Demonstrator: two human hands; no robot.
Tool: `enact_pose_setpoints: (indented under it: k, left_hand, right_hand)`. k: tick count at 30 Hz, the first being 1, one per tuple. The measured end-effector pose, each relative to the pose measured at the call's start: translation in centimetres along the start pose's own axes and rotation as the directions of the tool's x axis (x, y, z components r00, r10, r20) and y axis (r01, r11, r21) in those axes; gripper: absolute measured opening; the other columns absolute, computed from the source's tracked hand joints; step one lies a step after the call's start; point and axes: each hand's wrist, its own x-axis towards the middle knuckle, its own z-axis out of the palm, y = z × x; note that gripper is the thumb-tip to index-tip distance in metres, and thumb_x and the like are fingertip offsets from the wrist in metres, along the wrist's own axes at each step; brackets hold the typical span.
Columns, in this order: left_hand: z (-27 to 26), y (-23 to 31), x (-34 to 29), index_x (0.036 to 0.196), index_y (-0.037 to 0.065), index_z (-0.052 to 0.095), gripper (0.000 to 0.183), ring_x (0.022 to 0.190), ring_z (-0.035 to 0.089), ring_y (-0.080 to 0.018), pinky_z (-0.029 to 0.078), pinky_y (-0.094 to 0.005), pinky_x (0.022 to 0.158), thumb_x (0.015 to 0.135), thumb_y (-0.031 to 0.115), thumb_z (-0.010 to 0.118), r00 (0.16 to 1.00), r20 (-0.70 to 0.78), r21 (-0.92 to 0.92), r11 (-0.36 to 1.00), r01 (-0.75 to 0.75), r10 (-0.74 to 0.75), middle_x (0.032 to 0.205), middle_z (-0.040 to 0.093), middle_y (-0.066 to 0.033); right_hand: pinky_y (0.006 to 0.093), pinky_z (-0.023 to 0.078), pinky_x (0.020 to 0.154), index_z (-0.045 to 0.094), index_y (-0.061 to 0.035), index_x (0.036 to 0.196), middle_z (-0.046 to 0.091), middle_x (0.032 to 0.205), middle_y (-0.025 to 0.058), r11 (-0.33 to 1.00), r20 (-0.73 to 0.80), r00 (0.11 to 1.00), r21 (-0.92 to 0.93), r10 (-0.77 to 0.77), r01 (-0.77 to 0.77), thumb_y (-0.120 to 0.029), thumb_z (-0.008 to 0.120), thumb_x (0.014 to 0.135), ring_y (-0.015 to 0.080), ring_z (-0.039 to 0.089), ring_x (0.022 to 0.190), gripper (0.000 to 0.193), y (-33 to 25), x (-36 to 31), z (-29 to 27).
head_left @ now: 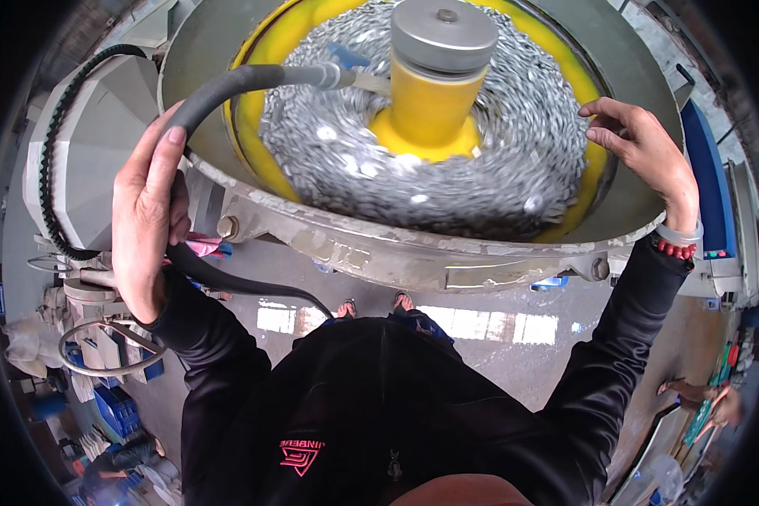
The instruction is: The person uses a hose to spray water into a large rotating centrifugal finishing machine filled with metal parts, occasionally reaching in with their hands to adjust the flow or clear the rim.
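In front of me a round tub (346,232) with a yellow lining holds a mass of small silvery pieces (354,181), blurred by motion. A yellow column (434,105) with a grey metal cap (444,34) rises from its middle. My left hand (148,198) grips a black hose (244,80) at the tub's left rim. The hose's nozzle end reaches toward the column, beside a blue valve handle (346,56). My right hand (641,148) hovers over the right side of the tub, fingers bent, thumb and forefinger apart, with nothing visible between them.
To the left stands a pale grey faceted machine part (101,143) with a ribbed black cable (55,143) along it. Blue crates (118,411) lie at the lower left. Another person (713,409) is partly visible at the lower right. A blue panel (707,181) stands right of the tub.
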Motion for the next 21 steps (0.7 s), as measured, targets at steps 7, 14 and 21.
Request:
enact_pose_setpoints:
  k: [7,14,21]
  left_hand:
    - [0.2,0.1,0.5,0.124,0.003,0.057,0.041,0.038,0.031,-0.0029,0.024,-0.0210,0.036,0.094,0.032,0.054,0.998,0.064,-0.044,0.999,-0.018,0.021,0.050,0.036,0.0063]
    - [-0.7,-0.4,0.0,0.124,0.003,0.056,0.046,0.040,0.033,-0.0036,0.026,-0.0215,0.037,0.093,0.038,0.055,0.995,0.078,-0.015,0.998,-0.059,0.060,0.054,0.037,0.0046]
    - [-0.6,-0.3,0.2,0.125,0.005,0.056,0.047,0.042,0.036,-0.0039,0.028,-0.0213,0.037,0.093,0.039,0.055,0.995,0.087,-0.007,0.998,-0.058,0.058,0.057,0.038,0.0045]
  right_hand:
    - [0.0300,0.045,0.075,0.060,0.0025,0.107,0.064,0.085,0.0115,0.999,0.023,1.000,0.049,-0.015,0.013,-0.013,0.063,0.085,0.0172,0.059,0.081,0.027,2.1,-0.1,0.1]
    - [0.0294,0.045,0.076,0.060,0.0038,0.108,0.063,0.085,0.0098,0.995,0.024,0.999,0.097,0.022,-0.024,-0.011,0.063,0.086,0.0151,0.058,0.082,0.027,0.8,0.2,0.2]
    - [0.0290,0.046,0.076,0.059,0.0043,0.108,0.063,0.086,0.0103,0.997,0.031,0.999,0.065,0.029,-0.031,-0.011,0.063,0.086,0.0149,0.059,0.083,0.027,0.6,0.1,-0.1]
